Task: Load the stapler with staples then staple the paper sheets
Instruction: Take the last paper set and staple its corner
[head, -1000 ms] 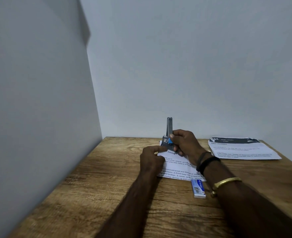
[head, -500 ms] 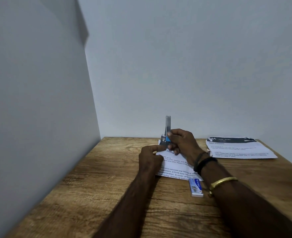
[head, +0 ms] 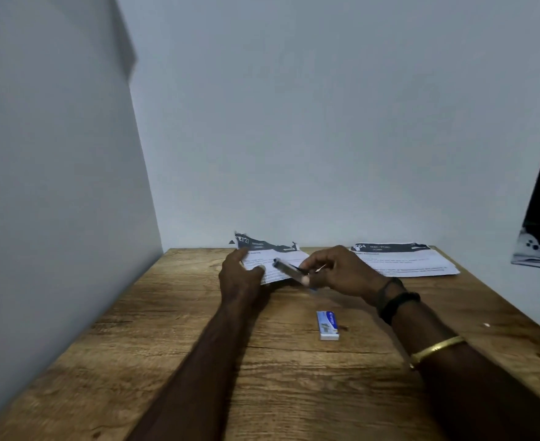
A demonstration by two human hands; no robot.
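Head: right hand [head: 342, 272] grips stapler [head: 289, 270]; left hand [head: 238, 275] holds paper sheets [head: 275, 253].

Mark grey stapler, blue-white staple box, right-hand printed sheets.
Grey metal stapler [head: 286, 268]: head view, middle of its body.
Blue-and-white cardboard staple box [head: 327, 325]: head view, top face.
Printed white paper sheets on the right [head: 405, 261]: head view, centre of top page.

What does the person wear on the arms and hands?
No sleeves or gloves show. Behind the right hand, the wrist carries a thick black band and a thinner dark one; a gold bangle sits higher up. The left hand wears nothing.
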